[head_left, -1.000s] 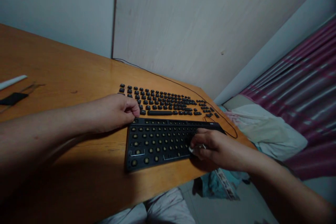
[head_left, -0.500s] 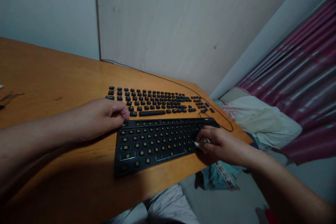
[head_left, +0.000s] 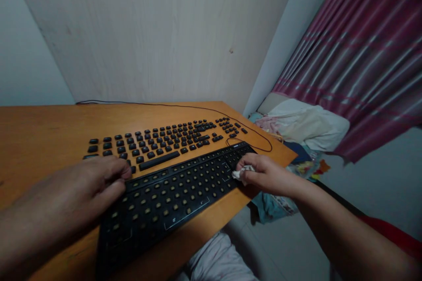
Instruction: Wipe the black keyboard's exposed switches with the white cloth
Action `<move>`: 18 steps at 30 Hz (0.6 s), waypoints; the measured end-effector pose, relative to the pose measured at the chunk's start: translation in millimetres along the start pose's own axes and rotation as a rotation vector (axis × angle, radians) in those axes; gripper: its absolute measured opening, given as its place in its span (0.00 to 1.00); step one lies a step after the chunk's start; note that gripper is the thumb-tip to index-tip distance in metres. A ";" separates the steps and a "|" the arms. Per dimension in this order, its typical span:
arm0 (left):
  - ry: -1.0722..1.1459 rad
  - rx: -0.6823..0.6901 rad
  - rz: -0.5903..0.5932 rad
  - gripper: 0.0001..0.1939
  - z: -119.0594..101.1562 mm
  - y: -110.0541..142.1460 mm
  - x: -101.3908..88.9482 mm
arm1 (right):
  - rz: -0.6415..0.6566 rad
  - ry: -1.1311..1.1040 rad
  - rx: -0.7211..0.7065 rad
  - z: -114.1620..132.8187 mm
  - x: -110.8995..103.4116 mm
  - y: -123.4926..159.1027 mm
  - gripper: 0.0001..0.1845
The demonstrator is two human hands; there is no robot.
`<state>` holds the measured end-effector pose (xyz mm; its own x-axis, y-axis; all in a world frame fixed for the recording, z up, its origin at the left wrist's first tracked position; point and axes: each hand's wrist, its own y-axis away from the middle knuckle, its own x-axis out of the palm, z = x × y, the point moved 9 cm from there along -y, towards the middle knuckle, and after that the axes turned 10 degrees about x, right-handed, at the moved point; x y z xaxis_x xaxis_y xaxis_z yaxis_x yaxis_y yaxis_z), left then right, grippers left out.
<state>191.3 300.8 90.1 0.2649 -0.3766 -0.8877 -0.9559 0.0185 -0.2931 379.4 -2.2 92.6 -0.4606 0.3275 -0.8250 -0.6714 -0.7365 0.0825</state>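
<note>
A black keyboard base (head_left: 154, 199), stripped of its keycaps, lies near the table's front edge with rows of pale stems showing. With curled fingers, my left hand (head_left: 94, 184) grips its back left corner; the fingertips are partly hidden. My right hand (head_left: 267, 175) pinches a crumpled white tissue (head_left: 243, 172) against the right part of the base. Behind the base, loose black keycaps (head_left: 154, 146) lie in rows in keyboard order, with the long space bar (head_left: 159, 160) closest to it.
A thin black cable (head_left: 184, 106) runs along the wall and loops at the right of the wooden table (head_left: 39, 127). Beyond the table's right edge are piled white cloth (head_left: 306, 120), a pink curtain (head_left: 356, 44) and a blue bag (head_left: 272, 206) low down.
My view has turned right and come closer to the keyboard. The right hand has shifted on the base's right part, showing more of the tissue. The left hand keeps to the corner.
</note>
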 end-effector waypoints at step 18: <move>-0.256 0.224 -0.068 0.47 -89.7 -6.3 32.0 | -0.042 0.120 0.009 -33.2 -5.5 20.6 0.12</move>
<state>194.5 205.5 95.4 0.3771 -0.1396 -0.9156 -0.8910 0.2154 -0.3997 387.4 -38.7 80.3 -0.3591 0.2841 -0.8890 -0.6942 -0.7180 0.0510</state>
